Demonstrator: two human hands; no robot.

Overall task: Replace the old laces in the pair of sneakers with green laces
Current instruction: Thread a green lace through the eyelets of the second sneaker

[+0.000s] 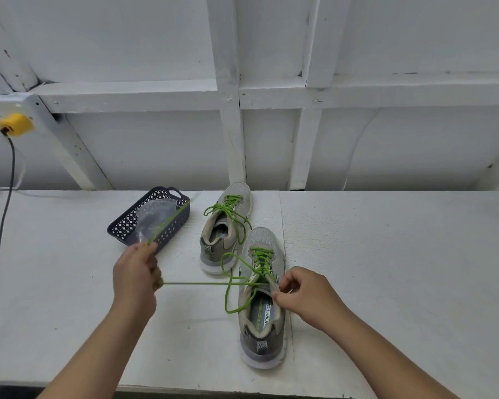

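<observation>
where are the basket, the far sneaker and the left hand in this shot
basket (121,226): head view, on its near-left lattice wall
far sneaker (236,189): head view, on its grey mesh toe
left hand (134,275): head view, on the back of the hand, which grips a green lace

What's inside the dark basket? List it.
The dark basket holds crumpled clear plastic wrapping. Whatever lies under the plastic, or behind the near wall, is hidden.

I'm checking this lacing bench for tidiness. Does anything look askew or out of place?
Little stands out. The far grey sneaker has its green lace hanging in loose, untied loops. The dark perforated plastic basket sits at an angle to the white table edge. Nothing looks spilled or damaged.
</observation>
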